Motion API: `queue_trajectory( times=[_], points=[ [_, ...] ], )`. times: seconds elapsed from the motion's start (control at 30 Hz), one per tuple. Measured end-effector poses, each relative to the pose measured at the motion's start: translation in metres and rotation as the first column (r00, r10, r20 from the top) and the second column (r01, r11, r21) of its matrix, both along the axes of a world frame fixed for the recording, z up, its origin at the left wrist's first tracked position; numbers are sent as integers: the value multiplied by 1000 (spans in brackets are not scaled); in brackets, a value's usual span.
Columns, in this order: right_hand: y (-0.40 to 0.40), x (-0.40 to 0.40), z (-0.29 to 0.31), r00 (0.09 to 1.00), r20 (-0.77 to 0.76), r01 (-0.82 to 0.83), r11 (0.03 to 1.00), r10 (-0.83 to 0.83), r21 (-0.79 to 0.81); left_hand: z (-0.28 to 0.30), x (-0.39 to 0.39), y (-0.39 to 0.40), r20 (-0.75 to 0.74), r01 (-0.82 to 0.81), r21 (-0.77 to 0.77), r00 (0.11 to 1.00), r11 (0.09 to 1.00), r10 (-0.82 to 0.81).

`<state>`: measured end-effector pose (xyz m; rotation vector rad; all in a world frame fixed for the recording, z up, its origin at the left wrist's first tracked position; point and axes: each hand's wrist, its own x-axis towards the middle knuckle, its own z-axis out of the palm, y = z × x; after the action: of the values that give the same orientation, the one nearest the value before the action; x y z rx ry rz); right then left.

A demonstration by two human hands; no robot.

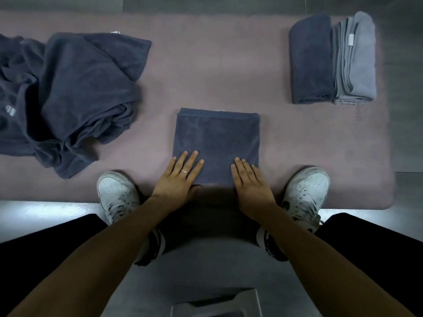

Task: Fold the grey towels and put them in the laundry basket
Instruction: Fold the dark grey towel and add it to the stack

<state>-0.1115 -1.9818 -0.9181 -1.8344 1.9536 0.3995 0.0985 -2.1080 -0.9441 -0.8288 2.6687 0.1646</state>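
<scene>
A pink mat (206, 72) carries a loose towel heap (68, 97) at left, a folded stack (332, 60) far right, and a folded towel (216, 143) centre. Left hand (180, 179) and right hand (248, 181) press flat on its near edge, fingers straight.

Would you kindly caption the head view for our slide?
Both hands, left hand and right hand, press flat on a folded dark grey towel on the mat.

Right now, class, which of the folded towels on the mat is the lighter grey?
The light towel at the mat's far right. It sits beside a dark folded towel; the one under both hands is dark too.
</scene>
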Motion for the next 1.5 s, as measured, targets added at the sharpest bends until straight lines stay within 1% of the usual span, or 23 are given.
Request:
queue_trajectory(
  times=[0.1,0.23,0.3,0.37,0.47,0.5,0.53,0.6,0.67,0.73,0.77,0.83,0.93,0.97,1.03,1.1,1.17,1.27,1.33,1.37,1.4,1.47,1.5],
  points=[
    [-4,-3,2,998,-65,24,999,-21,41,8,2,-6,15,35,9,999,999,-35],
    [-14,1,6,989,-144,-6,995,20,98,25,-4,-15,165,140,34,976,990,-143],
    [-19,3,11,986,-167,-9,994,27,106,37,-14,-17,208,115,58,970,992,-124],
    [-25,1,18,987,-157,-18,996,33,91,49,-20,-19,128,15,97,991,995,-27],
    [-31,-10,30,993,-113,-17,1000,17,2,62,-16,-14,-120,-123,138,983,983,140],
    [-31,-14,35,995,-95,-9,999,6,-34,66,-14,-10,-157,-136,142,975,980,158],
    [-29,-16,40,997,-80,-5,998,0,-56,71,-13,-6,-151,-133,151,976,979,156],
    [-20,-18,52,998,-58,-12,1000,10,-26,79,-10,4,-51,-126,207,989,970,140],
    [-8,-16,61,1000,7,-21,997,21,76,86,-3,13,46,-126,313,992,941,117],
    [3,-13,67,994,108,-19,981,-2,191,94,6,19,81,-126,447,992,886,100],
    [8,-11,70,987,154,8,975,-43,222,97,11,22,77,-152,509,988,847,131],
    [14,-11,75,949,245,144,966,-196,214,102,18,24,65,-238,601,966,763,250],
    [16,-19,79,800,403,450,888,-445,88,104,19,17,-21,-371,644,866,669,500],
    [14,-22,79,737,456,539,841,-500,51,103,18,14,-70,-415,664,793,621,605],
    [8,-24,77,645,531,650,760,-549,-5,97,14,9,-135,-492,723,587,485,798],
    [0,-23,71,587,582,705,709,-562,-27,90,8,5,-160,-558,728,429,399,889],
    [-6,-22,64,565,619,703,711,-545,-15,84,0,6,-166,-630,678,370,379,914],
    [-13,-27,47,646,567,624,781,-511,-8,72,-9,8,-142,-728,594,324,342,935],
    [-20,-30,39,688,512,609,793,-515,-21,65,-11,10,-129,-762,549,328,343,936],
    [-24,-30,34,694,493,611,791,-524,-21,63,-11,10,-130,-772,520,353,367,927],
    [-27,-29,29,697,477,618,786,-536,-18,62,-11,12,-141,-776,469,405,422,903],
    [-29,-23,23,713,416,622,783,-564,-6,61,-12,19,-220,-706,306,600,638,769],
    [-30,-19,22,750,355,602,798,-558,-16,58,-13,22,-265,-607,217,717,765,645]
  ],
)
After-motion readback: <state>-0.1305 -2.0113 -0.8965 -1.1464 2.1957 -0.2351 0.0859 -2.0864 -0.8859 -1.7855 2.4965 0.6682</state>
